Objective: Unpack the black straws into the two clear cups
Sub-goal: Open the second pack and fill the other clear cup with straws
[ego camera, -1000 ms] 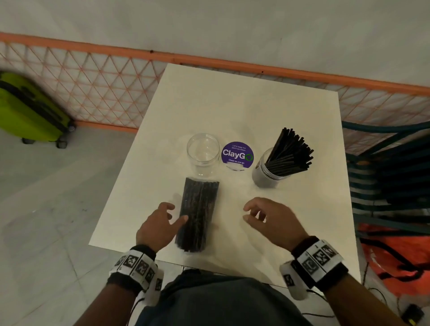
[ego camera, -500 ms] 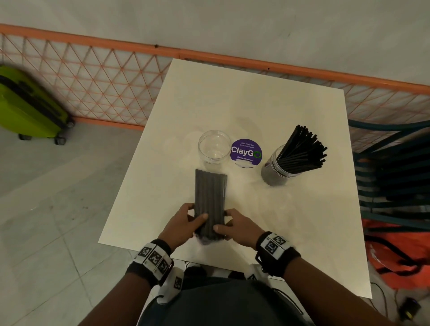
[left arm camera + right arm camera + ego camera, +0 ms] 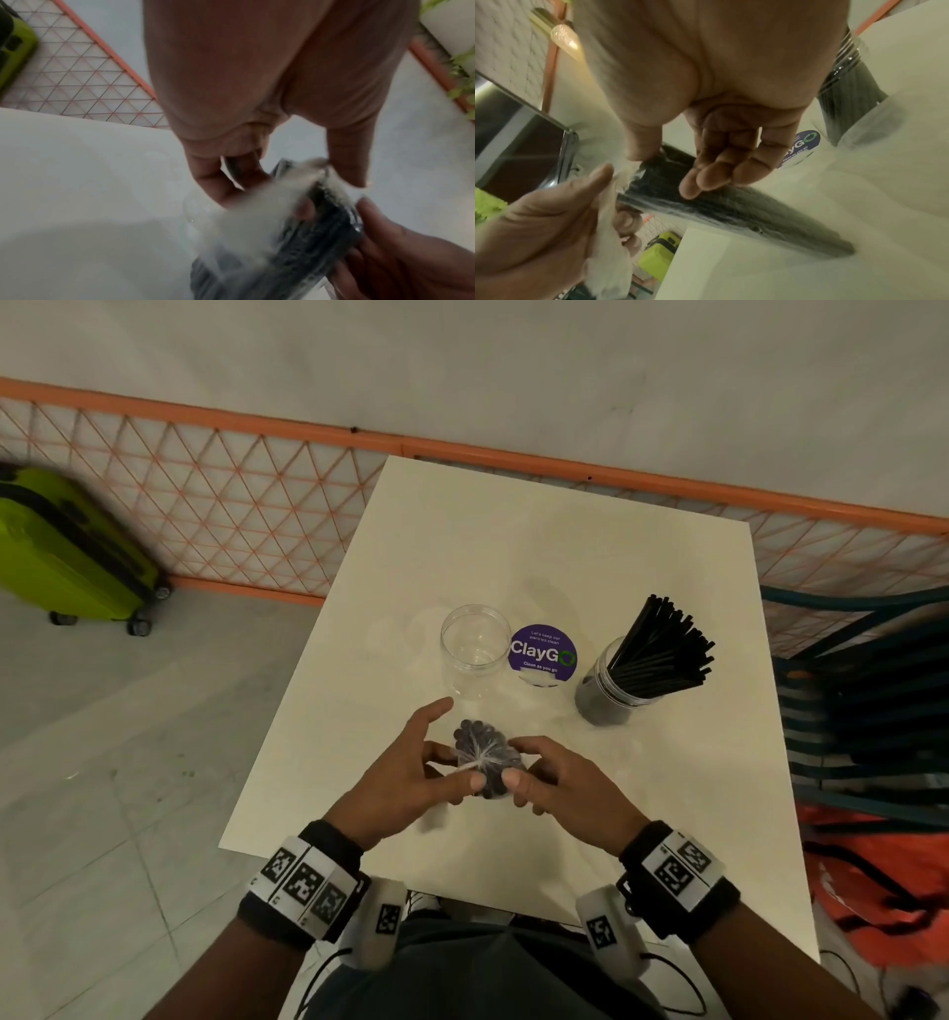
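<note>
Nearest, two bare forearms with checker-marked wristbands, reaching over the front edge of a cream worktop (image 3: 539,546). Between the hands, a wrapped bundle of black straws (image 3: 488,757), stood on end above the worktop, its gathered clear wrapping puckered at the top. Left hand (image 3: 405,778) at the bundle's left side, thumb and a finger pinching the loose white wrapping, index finger stretched out straight and apart from the rest. Right hand (image 3: 560,783) on the bundle's right side, fingers (image 3: 706,174) curled against the straws and thumb pressed to the top edge, clamped on the pack. Motion blur over the wrapping in both wrist views.

Just beyond the hands, an empty clear cup (image 3: 476,649) standing upright. Beside it to the right, a round purple sticker (image 3: 542,654) reading "ClayGo". Further right, a second clear cup (image 3: 608,690) packed with loose black straws (image 3: 662,649) fanning to the right.

Beyond the worktop, an orange lattice fence (image 3: 205,505) along a pale wall, and a lime-green suitcase (image 3: 67,557) on the floor at far left.
</note>
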Motion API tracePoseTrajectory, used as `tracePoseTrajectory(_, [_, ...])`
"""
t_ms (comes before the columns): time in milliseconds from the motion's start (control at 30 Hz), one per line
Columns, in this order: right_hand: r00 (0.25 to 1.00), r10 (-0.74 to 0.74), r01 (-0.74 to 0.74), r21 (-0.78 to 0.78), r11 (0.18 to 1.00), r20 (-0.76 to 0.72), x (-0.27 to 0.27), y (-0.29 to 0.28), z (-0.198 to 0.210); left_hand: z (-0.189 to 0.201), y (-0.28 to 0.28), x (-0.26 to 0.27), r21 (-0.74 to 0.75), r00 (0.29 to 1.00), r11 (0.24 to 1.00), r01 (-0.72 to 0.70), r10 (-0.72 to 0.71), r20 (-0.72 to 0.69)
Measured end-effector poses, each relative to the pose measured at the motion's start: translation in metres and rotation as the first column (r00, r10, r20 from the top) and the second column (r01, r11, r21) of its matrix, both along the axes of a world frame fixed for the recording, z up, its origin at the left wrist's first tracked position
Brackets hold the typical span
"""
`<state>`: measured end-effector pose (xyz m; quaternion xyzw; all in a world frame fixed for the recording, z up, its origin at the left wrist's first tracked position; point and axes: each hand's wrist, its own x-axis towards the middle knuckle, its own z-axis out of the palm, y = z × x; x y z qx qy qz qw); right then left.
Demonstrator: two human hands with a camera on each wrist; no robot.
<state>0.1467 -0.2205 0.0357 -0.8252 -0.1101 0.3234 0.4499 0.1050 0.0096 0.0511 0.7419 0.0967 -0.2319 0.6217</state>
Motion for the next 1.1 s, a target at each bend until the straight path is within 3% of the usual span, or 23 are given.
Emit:
tracePoseTrajectory(100, [0.992,-0.018,0.024,-0.043,0.999,0.122,0.004,-0.002,-0.003,0.0,-0.003,-0.002,0.133,0.993,0.991,0.03,-0.045,0.112])
tracePoseTrajectory(267, [0.981,-0.044,0.046,-0.004,0.999,0.191,0.011,-0.004,-0.002,0.023,-0.01,0.002,0.328,0.966,0.938,-0.108,0.021,0.259])
tracePoseTrajectory(400, [0.974,-0.071,0.083,-0.043,0.996,0.216,0.02,-0.002,-0.001,0.043,-0.007,0.007,0.662,0.965,0.749,-0.026,-0.154,0.212])
tracePoseTrajectory(433, [0.969,-0.085,0.1,-0.05,0.994,0.233,0.023,-0.002,0.0,0.046,-0.003,0.009,0.674,0.961,0.739,-0.005,-0.183,0.207])
tracePoseTrajectory(533, [0.956,-0.121,0.144,-0.068,0.987,0.269,0.024,-0.002,0.008,0.049,0.002,0.015,0.496,0.946,0.868,-0.015,-0.148,0.287])
tracePoseTrajectory(633, [0.936,-0.007,0.066,-0.156,0.986,0.352,0.013,0.008,0.022,0.054,0.0,0.017,0.382,0.918,0.924,0.028,-0.175,0.356])
tracePoseTrajectory(767, [0.897,0.041,0.034,-0.162,0.986,0.44,0.016,0.016,0.022,0.063,-0.007,0.018,0.372,0.867,0.927,0.059,-0.232,0.44])
tracePoseTrajectory(867, [0.861,-0.178,0.22,-0.033,0.975,0.477,0.032,-0.002,0.026,0.072,-0.003,0.02,0.43,0.837,0.902,-0.029,-0.214,0.504])
tracePoseTrajectory(967, [0.845,-0.349,0.345,0.084,0.935,0.405,0.042,-0.024,0.032,0.076,0.002,0.022,0.457,0.825,0.887,-0.06,-0.214,0.524])
tracePoseTrajectory(1100, [0.881,-0.24,0.213,0.111,0.971,0.407,0.035,-0.032,0.034,0.073,0.003,0.022,0.505,0.815,0.861,-0.06,-0.25,0.523])
